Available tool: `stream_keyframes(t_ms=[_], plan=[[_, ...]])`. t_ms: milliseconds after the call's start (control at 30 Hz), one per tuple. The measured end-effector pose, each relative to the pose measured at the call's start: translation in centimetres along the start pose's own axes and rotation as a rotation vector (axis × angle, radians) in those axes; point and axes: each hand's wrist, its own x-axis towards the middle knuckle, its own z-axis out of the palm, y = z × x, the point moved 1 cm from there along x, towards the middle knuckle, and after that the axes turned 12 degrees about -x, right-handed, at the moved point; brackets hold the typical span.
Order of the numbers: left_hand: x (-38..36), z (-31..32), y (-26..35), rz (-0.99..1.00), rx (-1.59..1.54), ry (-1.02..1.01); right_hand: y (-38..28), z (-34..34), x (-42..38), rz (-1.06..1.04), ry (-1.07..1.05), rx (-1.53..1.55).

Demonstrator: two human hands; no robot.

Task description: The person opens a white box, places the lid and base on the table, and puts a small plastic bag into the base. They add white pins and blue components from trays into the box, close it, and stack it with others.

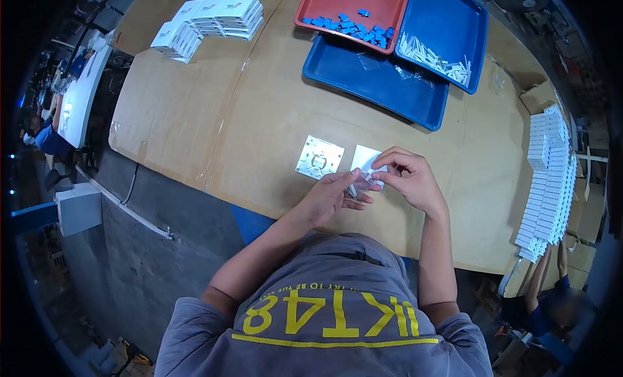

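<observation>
A small clear plastic bag [363, 182] is between my two hands, with something white inside it. My left hand [332, 196] is closed on the bag's left side, thumb on top. The fingertips of my right hand [410, 180] pinch the bag's upper right part. Just behind the bag, a white square plate [365, 157] lies on the cardboard-covered table, partly covered by my right hand. Left of it is a white square frame [320, 158] with a round cut-out pattern, close to my left fingers.
Beyond my hands stand a red tray [355, 7] of blue pieces, a blue tray [448, 26] of white sticks and another blue tray [376, 85]. White stacks [217, 13] sit back left, more stacks [548, 182] far right. A person [558, 309] reaches in at right.
</observation>
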Motion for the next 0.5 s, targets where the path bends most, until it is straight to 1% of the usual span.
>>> stream_keyframes(t_ms=[100, 200, 300, 400, 500], plan=[[-0.2, -0.5, -0.3, -0.004, 0.005, 0.001, -0.7, 0.4, 0.5, -0.024, -0.121, -0.031], [-0.4, -1.3, -0.7, -0.011, 0.014, 0.034, 0.6, 1.0, 1.0, -0.023, -0.270, -0.025], [-0.5, -1.6, -0.9, -0.023, 0.014, 0.049, 1.5, 1.4, 1.4, -0.075, -0.439, -0.020], [-0.5, -1.7, -0.7, -0.019, -0.035, 0.022, 2.4, 1.1, 1.4, -0.103, -0.467, 0.112], [-0.5, -0.6, -0.1, -0.023, -0.064, 0.035, 1.7, -0.5, 1.1, -0.065, -0.292, 0.202]])
